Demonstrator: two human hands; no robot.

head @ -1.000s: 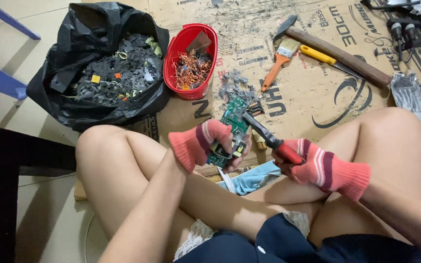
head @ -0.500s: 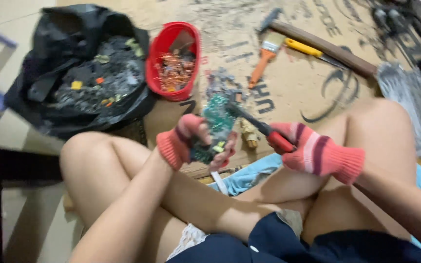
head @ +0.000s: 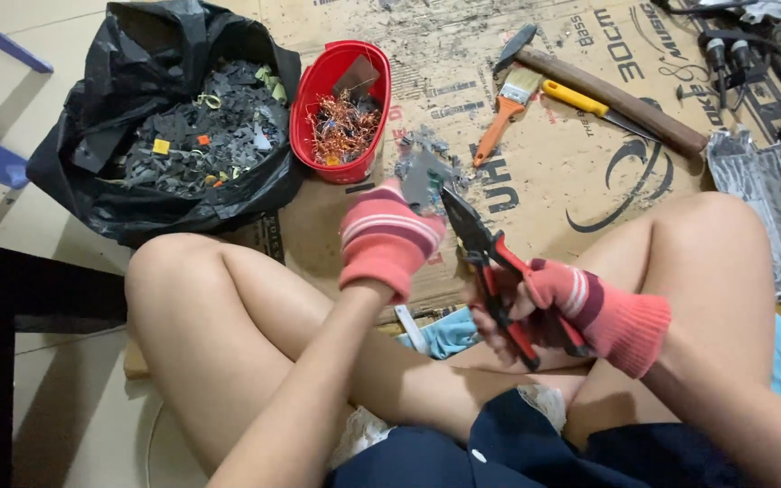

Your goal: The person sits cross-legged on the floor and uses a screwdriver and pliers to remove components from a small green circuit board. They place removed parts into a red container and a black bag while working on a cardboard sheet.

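My left hand (head: 389, 237), in a pink striped glove, is raised above my knees and grips a green circuit board (head: 423, 181) that sticks up behind the fingers. My right hand (head: 580, 307), gloved the same way, holds red-handled pliers (head: 488, 260). The pliers' dark jaws point up and left, close to the board's lower edge. I cannot tell whether the jaws touch the board.
A black bag (head: 101, 181) of dark scrap pieces lies at the far left. Beside it stands a red basket (head: 311, 99) with copper wire. A hammer (head: 607, 89), a paintbrush (head: 503, 112) and a yellow-handled screwdriver (head: 589, 101) lie on the cardboard sheet (head: 589, 181).
My left hand has lifted the circuit board higher and turned it. The pliers have drawn back from the board's top, with my right hand now lower and nearer my lap.
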